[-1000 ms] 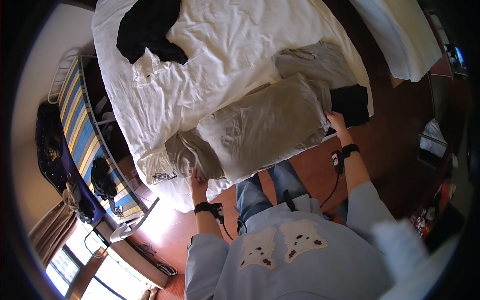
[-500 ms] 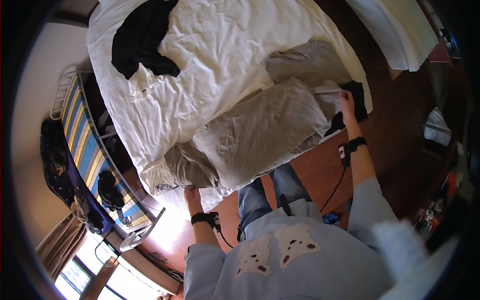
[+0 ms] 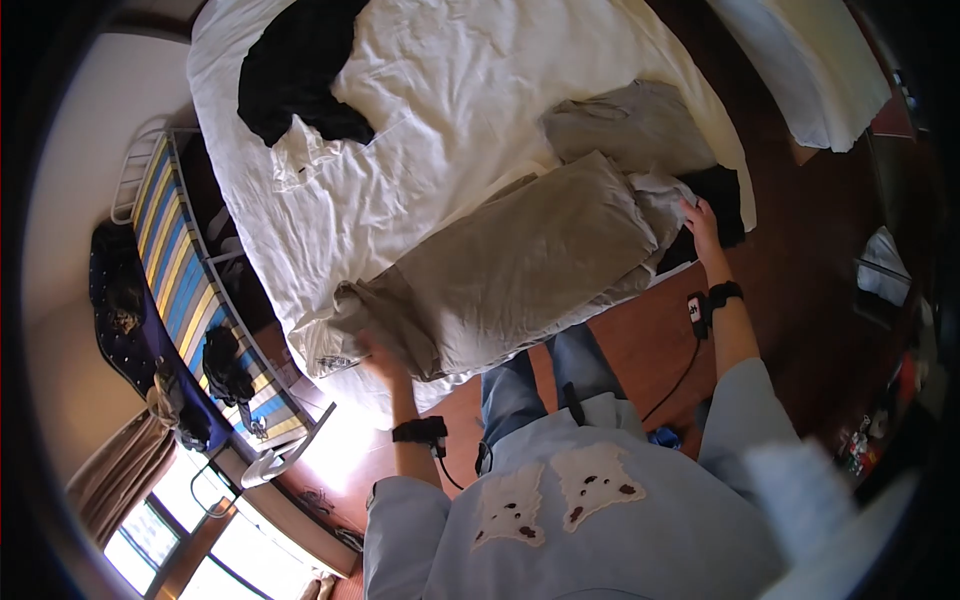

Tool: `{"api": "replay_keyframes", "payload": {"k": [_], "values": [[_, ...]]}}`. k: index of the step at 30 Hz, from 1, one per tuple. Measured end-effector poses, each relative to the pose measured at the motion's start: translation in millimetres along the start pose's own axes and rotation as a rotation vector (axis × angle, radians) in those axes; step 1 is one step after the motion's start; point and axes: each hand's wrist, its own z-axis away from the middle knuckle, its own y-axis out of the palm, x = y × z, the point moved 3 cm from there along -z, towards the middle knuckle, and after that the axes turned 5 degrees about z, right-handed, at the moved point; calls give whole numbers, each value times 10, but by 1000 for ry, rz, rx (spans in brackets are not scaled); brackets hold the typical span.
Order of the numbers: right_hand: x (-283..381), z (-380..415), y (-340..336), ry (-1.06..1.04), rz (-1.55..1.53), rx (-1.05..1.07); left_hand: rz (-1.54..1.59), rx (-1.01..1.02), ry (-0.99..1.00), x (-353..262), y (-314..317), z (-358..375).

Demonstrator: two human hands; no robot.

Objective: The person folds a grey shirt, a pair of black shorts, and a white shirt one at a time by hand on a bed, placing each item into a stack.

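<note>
A grey-brown long garment (image 3: pixel 530 260), likely a shirt, lies folded along the near edge of the bed. My right hand (image 3: pixel 703 222) is closed on its lighter right end, which looks like a sleeve. My left hand (image 3: pixel 387 362) is at the bunched left end of the cloth, its fingers smeared by motion. Just beyond the right end rests another grey-brown garment (image 3: pixel 630 125). Black cloth (image 3: pixel 717 200) shows beside my right hand. At the left corner, pale fabric with a dark print (image 3: pixel 330 362) pokes out from under the bunched part.
White sheeting (image 3: pixel 440 130) covers the bed. A black garment (image 3: pixel 300 75) and a small white piece (image 3: pixel 300 158) lie on its far left. To the left stands a cot with a striped mattress (image 3: pixel 190 280). Reddish-brown floor (image 3: pixel 625 345) runs along the bed's near side.
My left hand has moved up from the garment's lower left edge onto its bunched end. The cloth's left part lies flatter. My right hand stays at the right end; the view has shifted slightly.
</note>
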Motion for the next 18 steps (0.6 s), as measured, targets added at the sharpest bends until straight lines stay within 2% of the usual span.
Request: {"api": "replay_keyframes", "payload": {"k": [1,2,3,4,5,6,8,9,12,15,18], "values": [[67,-3,66,32,1,11,-129,81,103,-184,142,260],[95,-16,133,65,3,21,-374,269,33,-231,246,397],[-2,-117,178,13,-5,-1,-616,476,9,-278,348,548],[72,-60,258,76,5,26,-527,741,267,-168,440,625],[154,-7,318,138,17,49,-476,905,177,7,431,732],[204,39,375,201,31,71,-442,903,112,-78,471,816],[219,43,478,199,88,135,-24,837,-118,39,442,786],[202,30,504,200,118,167,-11,807,-130,114,430,732],[53,-45,563,258,-55,179,-13,684,-148,253,362,548],[237,8,555,-55,-80,-37,-74,583,-144,345,368,421],[658,306,659,-431,168,-158,-78,524,-96,237,467,390]]}}
